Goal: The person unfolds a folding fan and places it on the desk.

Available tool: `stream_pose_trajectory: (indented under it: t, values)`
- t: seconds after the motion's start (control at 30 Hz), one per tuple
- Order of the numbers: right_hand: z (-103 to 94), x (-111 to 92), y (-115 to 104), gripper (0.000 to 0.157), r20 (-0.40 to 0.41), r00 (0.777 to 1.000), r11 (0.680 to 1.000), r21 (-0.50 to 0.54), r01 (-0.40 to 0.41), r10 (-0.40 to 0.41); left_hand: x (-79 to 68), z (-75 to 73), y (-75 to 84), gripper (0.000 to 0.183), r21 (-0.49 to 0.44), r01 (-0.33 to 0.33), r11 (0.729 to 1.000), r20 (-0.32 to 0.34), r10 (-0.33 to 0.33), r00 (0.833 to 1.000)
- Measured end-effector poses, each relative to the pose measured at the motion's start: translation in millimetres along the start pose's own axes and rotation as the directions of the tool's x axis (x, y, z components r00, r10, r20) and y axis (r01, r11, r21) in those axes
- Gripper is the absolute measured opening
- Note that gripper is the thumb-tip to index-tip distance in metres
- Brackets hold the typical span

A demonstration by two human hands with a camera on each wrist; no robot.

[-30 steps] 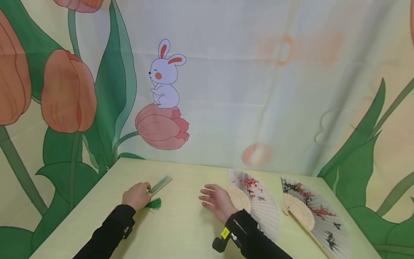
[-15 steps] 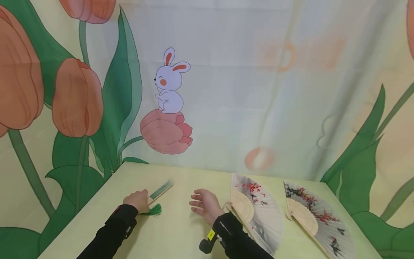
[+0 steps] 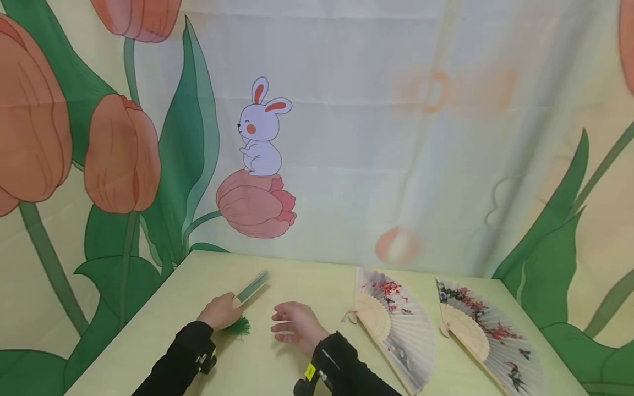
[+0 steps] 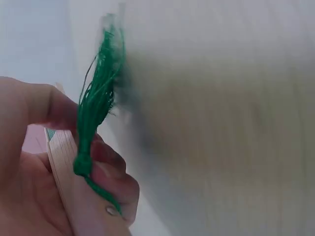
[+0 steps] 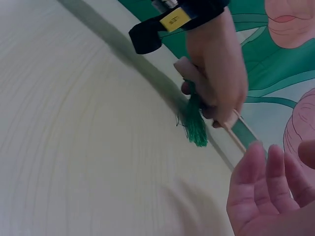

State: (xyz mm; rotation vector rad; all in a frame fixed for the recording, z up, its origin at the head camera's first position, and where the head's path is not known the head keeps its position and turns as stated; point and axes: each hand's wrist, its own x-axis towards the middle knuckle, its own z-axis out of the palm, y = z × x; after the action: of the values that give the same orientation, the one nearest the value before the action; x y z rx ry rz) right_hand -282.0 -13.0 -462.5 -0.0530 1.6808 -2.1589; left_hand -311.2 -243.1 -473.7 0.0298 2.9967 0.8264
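In the gripping left hand [image 3: 220,312], a folded fan [image 3: 251,287]; near it, the right hand [image 3: 298,326], relaxed, empty.

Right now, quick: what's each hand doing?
Left hand: holding the folded fan with the green tassel.
Right hand: open, holding nothing.

The folded fan [image 3: 251,289] is green between pale wood-toned guards, its tassel [image 3: 241,326] bright green. Both spread folding fans [image 3: 403,322] bear red blossoms [image 3: 388,287] and dark birds [image 3: 515,377] on greyish white, with cream ribs [image 3: 373,315]. The bench [image 3: 262,366] is pale yellow, the backdrop [image 3: 346,148] printed with orange tulips [image 3: 123,159] and a white rabbit [image 3: 261,137].
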Motion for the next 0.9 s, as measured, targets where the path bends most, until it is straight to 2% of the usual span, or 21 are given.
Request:
stream_pose_trajectory:
  t: [0.1,0.17,0.27,0.4,0.5,0.67,0.8,0.9]
  values:
    - [0.9,0,0,0.028,0.02,1.0,1.0,-0.025,0.009,-0.009,2.6,6.4,12.3,0.038,-0.118,0.021,0.993,-0.012,-0.023,1.0]
    - [1.1,1,1,0.027,0.024,1.0,0.999,-0.032,0.013,-0.012,3.1,10.4,21.2,0.031,-0.23,0.026,0.973,-0.011,-0.029,1.0]
    - [1.2,3,3,0.031,0.025,1.0,0.999,-0.037,0.01,-0.009,0.7,14.7,37.0,0.028,-0.403,0.004,0.915,-0.008,-0.007,1.0]
    - [-3.0,7,8,0.041,0.009,1.0,1.0,-0.013,0.013,-0.013,-4.1,20.1,59.5,0.037,-0.57,-0.031,0.821,-0.007,0.033,0.999]
    - [-5.9,8,10,0.041,-0.038,0.998,0.999,-0.013,0.043,-0.044,-5.2,24.9,73.0,0.041,-0.624,-0.044,0.78,-0.006,0.051,0.999]
    - [-3.9,4,8,0.035,-0.129,0.982,0.988,-0.089,0.124,-0.135,-3.7,35.1,86.1,0.042,-0.645,-0.069,0.761,-0.04,0.057,0.998]
    - [-4.0,0,5,0.033,-0.191,0.949,0.958,-0.183,0.218,-0.253,-3.0,43.0,94.2,0.04,-0.674,-0.076,0.735,-0.06,0.048,0.997]
    - [-9.0,-5,1,0.033,-0.249,0.921,0.942,-0.229,0.245,-0.3,-2.0,50.5,104.7,0.039,-0.692,-0.085,0.717,-0.065,0.055,0.996]
